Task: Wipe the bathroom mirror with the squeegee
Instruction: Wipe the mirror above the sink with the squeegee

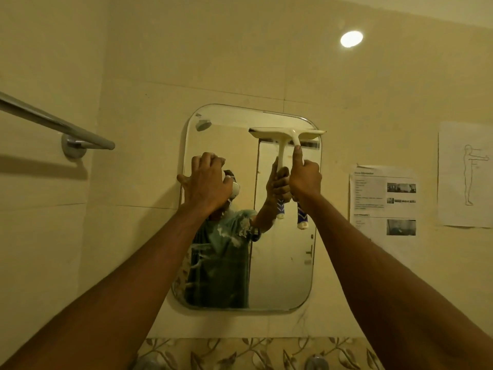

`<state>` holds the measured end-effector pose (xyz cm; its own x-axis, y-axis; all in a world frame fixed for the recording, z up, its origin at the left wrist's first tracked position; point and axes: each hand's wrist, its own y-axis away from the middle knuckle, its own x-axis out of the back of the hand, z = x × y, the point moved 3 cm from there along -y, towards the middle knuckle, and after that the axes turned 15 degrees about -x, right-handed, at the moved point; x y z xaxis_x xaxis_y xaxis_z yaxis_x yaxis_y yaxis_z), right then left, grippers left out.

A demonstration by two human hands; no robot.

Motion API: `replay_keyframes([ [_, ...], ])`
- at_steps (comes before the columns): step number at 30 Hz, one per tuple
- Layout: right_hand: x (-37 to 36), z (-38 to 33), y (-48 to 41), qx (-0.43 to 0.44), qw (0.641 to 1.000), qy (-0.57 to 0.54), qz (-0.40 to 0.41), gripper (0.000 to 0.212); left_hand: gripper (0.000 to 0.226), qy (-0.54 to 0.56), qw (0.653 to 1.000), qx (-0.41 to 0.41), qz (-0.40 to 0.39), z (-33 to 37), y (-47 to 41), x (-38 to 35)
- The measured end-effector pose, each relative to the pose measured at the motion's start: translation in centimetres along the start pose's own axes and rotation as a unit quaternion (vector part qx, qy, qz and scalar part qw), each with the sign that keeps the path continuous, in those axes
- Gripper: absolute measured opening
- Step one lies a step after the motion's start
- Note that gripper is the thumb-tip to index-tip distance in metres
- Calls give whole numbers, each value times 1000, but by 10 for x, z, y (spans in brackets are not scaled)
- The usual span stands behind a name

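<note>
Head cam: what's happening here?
A person is squeegeeing a wall mirror. The right hand grips the squeegee by its handle, with the blade against the glass at the top right. The left hand rests on the mirror's left side; whether it holds anything is unclear. White streaks show on the lower left glass, so the wipe looks far from finished.

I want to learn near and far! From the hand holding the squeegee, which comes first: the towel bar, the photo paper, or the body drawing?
1. Photo paper, just right of the right hand gripping the squeegee.
2. Body drawing, farther right on the wall.
3. Towel bar, far left, past the mirror.
</note>
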<state>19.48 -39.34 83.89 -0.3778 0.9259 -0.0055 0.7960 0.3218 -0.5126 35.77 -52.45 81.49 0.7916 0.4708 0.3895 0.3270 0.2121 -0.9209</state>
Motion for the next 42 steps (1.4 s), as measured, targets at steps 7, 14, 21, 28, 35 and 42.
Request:
replay_keyframes([
  [7, -7, 92, 27, -56, 998, -39, -15, 55, 35, 44, 995, 8, 87, -14, 22, -13],
  [14, 2, 162, 81, -49, 998, -38, -17, 45, 33, 34, 996, 3, 85, -7, 51, -36],
  [21, 5, 212, 113, -80, 996, -11, -27, 50, 35, 5, 997, -30, 65, 3, 86, -66],
  [28, 14, 254, 129, -110, 992, 29, -47, 54, 37, 2, 997, -31, 67, 17, 111, -82],
  [35, 26, 275, 130, -116, 989, 67, -64, 49, 41, 19, 998, -25, 58, 34, 134, -91],
  [42, 51, 306, 131, -109, 981, 140, -83, 52, 40, 14, 999, 6, 36, 40, 160, -103],
])
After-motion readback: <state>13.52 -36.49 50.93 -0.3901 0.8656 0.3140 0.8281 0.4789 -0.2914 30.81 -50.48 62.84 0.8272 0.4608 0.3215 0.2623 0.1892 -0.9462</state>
